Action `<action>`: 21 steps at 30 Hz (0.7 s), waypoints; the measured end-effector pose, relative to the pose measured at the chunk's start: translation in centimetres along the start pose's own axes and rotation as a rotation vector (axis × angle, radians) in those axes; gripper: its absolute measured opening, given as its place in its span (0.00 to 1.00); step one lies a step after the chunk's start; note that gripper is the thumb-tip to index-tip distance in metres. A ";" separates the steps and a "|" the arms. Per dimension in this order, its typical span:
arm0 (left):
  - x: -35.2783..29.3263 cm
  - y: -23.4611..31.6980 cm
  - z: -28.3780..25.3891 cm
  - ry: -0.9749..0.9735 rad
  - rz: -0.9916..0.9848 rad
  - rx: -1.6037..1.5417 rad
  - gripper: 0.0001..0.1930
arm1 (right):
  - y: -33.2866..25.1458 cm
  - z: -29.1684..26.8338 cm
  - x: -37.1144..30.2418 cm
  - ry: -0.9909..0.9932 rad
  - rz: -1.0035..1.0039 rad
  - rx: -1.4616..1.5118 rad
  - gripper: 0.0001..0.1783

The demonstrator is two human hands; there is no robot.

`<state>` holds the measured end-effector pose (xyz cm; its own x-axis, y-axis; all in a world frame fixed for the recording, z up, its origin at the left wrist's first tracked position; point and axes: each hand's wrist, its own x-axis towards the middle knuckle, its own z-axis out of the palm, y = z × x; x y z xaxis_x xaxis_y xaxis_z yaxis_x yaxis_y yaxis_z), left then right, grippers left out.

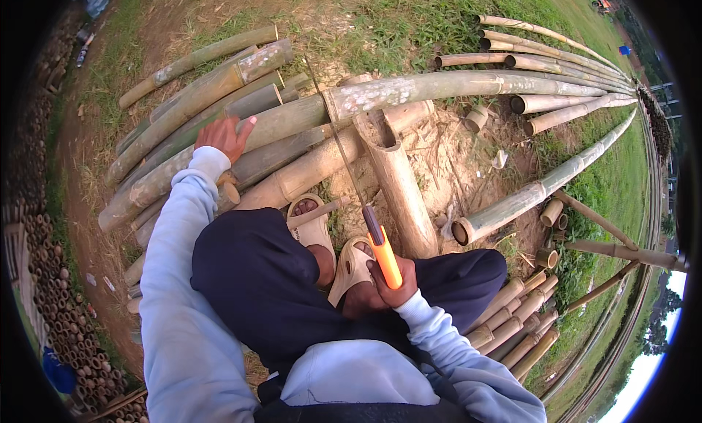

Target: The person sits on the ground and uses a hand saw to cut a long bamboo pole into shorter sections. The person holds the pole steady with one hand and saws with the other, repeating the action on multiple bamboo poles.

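Observation:
A long green-grey bamboo pole (431,89) runs across in front of me, lying over other bamboo pieces. My left hand (225,138) grips it from above on its left part, fingers bent over the far side. In my right hand (401,282) is a handsaw (386,258), held by its orange and dark handle close to my feet. Its long thin blade slants up and away, crossing the pole at a joint to the right of my left hand. Whether the blade sits in a cut is too small to tell. An upright notched bamboo post (402,196) stands just right of the blade.
Cut bamboo lengths (212,83) lie side by side at the left. More long poles (556,57) stretch off at the far right, and a single pole (541,193) lies nearer. A stack of short pieces (523,324) is by my right knee. My sandalled feet (311,222) are near the blade.

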<state>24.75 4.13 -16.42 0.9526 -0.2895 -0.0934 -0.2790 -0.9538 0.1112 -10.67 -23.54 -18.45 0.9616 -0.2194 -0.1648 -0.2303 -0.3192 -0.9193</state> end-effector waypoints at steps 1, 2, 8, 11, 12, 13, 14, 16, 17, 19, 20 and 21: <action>-0.1 0.5 -0.4 -0.042 -0.004 0.006 0.38 | 0.9 1.7 4.2 0.050 -0.032 0.110 0.10; 0.3 1.0 -1.0 -0.074 -0.007 0.019 0.38 | -0.2 2.5 8.6 0.056 -0.084 0.083 0.12; 0.2 -0.1 0.0 0.023 -0.007 0.019 0.38 | -2.2 2.7 9.1 0.063 -0.084 0.119 0.13; 0.1 -0.5 0.2 -0.077 -0.062 0.053 0.39 | -1.5 -0.3 -2.2 0.014 -0.031 0.059 0.07; 0.1 -0.6 0.5 -0.066 -0.064 0.047 0.39 | -1.9 -1.3 -4.8 -0.014 -0.024 0.046 0.04; 0.0 -0.4 0.4 -0.047 -0.055 0.040 0.39 | -2.6 -1.4 -5.7 0.023 -0.053 0.011 0.03; 0.1 -0.4 0.5 -0.027 -0.050 0.033 0.39 | -2.4 -1.1 -5.0 0.061 -0.064 0.042 0.03; 0.8 -1.1 1.4 -0.004 -0.038 0.033 0.39 | -1.8 0.5 -0.6 0.136 -0.092 0.107 0.05; 0.4 -1.4 1.8 -0.003 -0.031 0.037 0.39 | -1.4 1.0 3.5 0.071 -0.069 0.104 0.08; 1.0 0.2 1.5 -0.024 -0.005 0.021 0.39 | -1.5 3.1 12.1 0.129 -0.180 0.098 0.14; 1.3 0.3 0.9 -0.030 -0.008 0.022 0.40 | -2.8 4.0 14.3 0.139 -0.186 0.051 0.15; 1.3 0.1 0.1 -0.061 -0.009 0.041 0.40 | -2.9 4.3 14.4 0.139 -0.185 0.086 0.15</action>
<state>25.96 3.61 -16.65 0.9462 -0.2840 -0.1549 -0.2763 -0.9585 0.0696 4.51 -21.79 -19.75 0.9551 -0.2913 0.0545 -0.0329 -0.2870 -0.9574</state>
